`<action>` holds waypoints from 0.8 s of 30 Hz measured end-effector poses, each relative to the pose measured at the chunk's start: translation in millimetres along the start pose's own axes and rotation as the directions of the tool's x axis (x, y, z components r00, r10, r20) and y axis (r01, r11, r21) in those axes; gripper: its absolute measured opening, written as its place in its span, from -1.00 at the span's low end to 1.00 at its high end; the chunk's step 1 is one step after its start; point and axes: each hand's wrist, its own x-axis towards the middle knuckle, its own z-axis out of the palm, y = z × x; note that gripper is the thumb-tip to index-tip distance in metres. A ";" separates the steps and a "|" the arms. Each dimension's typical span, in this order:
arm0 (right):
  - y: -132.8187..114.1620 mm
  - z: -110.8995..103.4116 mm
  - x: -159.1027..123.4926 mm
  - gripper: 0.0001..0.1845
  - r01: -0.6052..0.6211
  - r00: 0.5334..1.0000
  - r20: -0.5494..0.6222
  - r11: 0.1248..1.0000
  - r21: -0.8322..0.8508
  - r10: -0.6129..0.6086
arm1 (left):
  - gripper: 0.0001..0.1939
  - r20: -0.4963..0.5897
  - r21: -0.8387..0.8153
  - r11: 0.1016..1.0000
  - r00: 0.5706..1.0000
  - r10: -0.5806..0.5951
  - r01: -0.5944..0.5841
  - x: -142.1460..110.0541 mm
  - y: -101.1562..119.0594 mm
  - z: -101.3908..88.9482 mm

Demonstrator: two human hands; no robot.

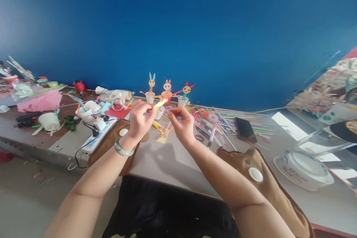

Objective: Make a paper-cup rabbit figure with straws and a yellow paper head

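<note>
My left hand (141,119), a pale green bangle (124,149) on its wrist, pinches a thin pale yellow strip (161,103) that points up to the right. Facing it, my right hand (182,123) has its thumb and forefinger pressed together; whatever may be between them is too small to make out. Just behind the hands stands a small white paper cup (159,113). Farther back are three rabbit-like paper figures in cups: one with blue ears (151,81), one with orange-red ears (167,86) and one with red pointed ears (186,89). Yellow paper scraps (164,136) lie below the hands.
Coloured sticks (223,119), scissors (199,138) and a phone (245,130) are to the right. A glass bowl (304,169) stands far right. Leftward are a power strip (100,135), a white cup (49,123) and pink paper (40,99). Brown cloth (262,189) lies along the front edge.
</note>
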 end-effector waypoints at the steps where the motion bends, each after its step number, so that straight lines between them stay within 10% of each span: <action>1: 1.0 -4.5 1.1 -0.92 -0.015 0.999 -0.029 1.000 0.015 0.015 | -0.86 0.023 -0.141 0.982 0.992 -0.127 0.129 1.4 2.9 5.0; 5: 11.0 -18.1 7.6 -0.90 -0.063 0.993 -0.099 0.995 0.077 0.071 | -0.84 0.344 -0.572 0.588 0.818 -0.461 0.572 9.6 10.6 15.8; 11: 16.0 -24.1 14.2 -0.75 -0.353 0.916 0.309 0.877 0.326 0.254 | -0.83 0.809 -0.546 0.080 0.550 -0.206 0.834 6.4 20.6 15.2; 18: 7.2 -31.2 14.4 -0.67 -0.531 0.738 0.650 0.748 0.398 0.179 | -0.81 0.928 -0.372 -0.046 0.372 0.003 0.927 -17.5 15.1 27.6; 24: 12.5 -34.7 11.4 -0.70 -0.554 0.730 0.658 0.725 0.411 0.184 | -0.76 0.941 -0.339 0.030 0.338 0.024 0.940 -23.7 9.8 37.9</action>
